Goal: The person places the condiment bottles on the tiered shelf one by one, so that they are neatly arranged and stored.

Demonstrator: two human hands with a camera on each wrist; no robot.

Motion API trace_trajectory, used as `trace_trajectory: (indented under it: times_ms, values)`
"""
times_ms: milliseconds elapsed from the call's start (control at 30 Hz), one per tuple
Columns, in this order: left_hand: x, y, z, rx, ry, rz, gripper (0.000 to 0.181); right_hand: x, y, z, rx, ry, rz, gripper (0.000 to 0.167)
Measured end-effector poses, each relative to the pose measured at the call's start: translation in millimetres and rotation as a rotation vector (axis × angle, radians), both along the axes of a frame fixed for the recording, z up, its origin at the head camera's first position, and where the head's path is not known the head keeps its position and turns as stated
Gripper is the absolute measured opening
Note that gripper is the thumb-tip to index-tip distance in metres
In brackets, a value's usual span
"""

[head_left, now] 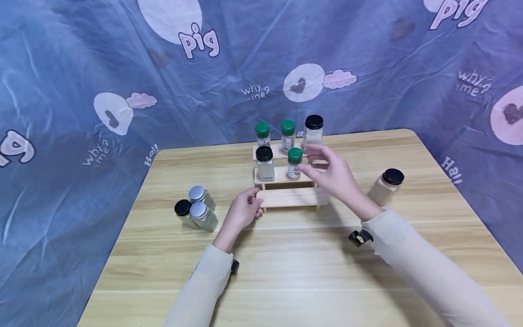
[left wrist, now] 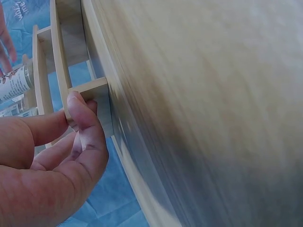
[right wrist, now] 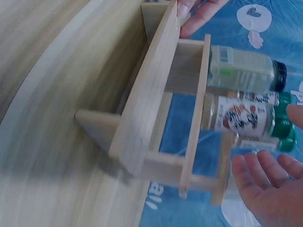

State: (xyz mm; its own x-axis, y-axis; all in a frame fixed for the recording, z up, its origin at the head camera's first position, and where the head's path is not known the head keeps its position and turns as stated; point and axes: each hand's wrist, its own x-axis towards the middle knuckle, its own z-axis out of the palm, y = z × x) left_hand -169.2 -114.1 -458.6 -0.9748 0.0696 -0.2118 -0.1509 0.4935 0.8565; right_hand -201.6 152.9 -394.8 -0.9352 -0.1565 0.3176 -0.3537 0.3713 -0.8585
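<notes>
My left hand [head_left: 243,210] pinches the left end of the lowest step of a three-step wooden spice rack [head_left: 292,198]; the left wrist view shows thumb and fingers on that board. On the middle step stand a black-lidded jar [head_left: 266,170] and a small green-capped spice jar [head_left: 294,170]. My right hand [head_left: 334,171] is beside the green-capped jar, fingers spread and thumb close to it; whether they touch is unclear. The top step bears two more green-capped jars [head_left: 288,141] and a tall black-lidded jar [head_left: 313,136], partly behind my right hand.
Left of the rack, two silver-lidded jars [head_left: 205,218] and a black-lidded jar [head_left: 185,212] stand close together on the wooden table [head_left: 286,272]. A black-lidded jar [head_left: 383,188] stands right of the rack, near my right forearm. Blue printed cloth [head_left: 229,100] hangs behind.
</notes>
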Motion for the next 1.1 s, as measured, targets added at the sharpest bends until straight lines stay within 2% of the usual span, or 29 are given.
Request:
trace_trajectory:
  times_ms: [133,333,533,667,767,967,1100]
  values:
    - [0.4,-2.3,-0.3,-0.001,0.003,0.002,0.05,6.6,14,4.6,0.017,0.025,-0.041,0.056]
    - [5.3,-7.2,-1.8,-0.003,0.001,0.008,0.05,24.1,40,9.7,0.074,0.088,-0.128,0.055]
    - [11.1,-8.1,-3.8,0.006,-0.01,0.02,0.05,38.5,81,3.8,0.129,0.17,-0.228,0.059]
    - [9.3,-4.0,-4.6,0.03,-0.002,0.002,0.05,46.4,118,-4.0,0.173,0.132,-0.321,0.061]
    - [7.3,-1.3,-3.7,0.013,0.006,0.005,0.05,51.9,139,-13.3,0.186,0.093,-0.363,0.064]
    - [3.7,0.6,0.1,-0.011,0.006,0.014,0.05,60.7,162,-35.5,0.163,0.043,-0.367,0.073]
    - [3.0,0.4,1.2,-0.015,0.002,0.012,0.05,65.2,169,-49.7,0.164,-0.027,-0.349,0.073]
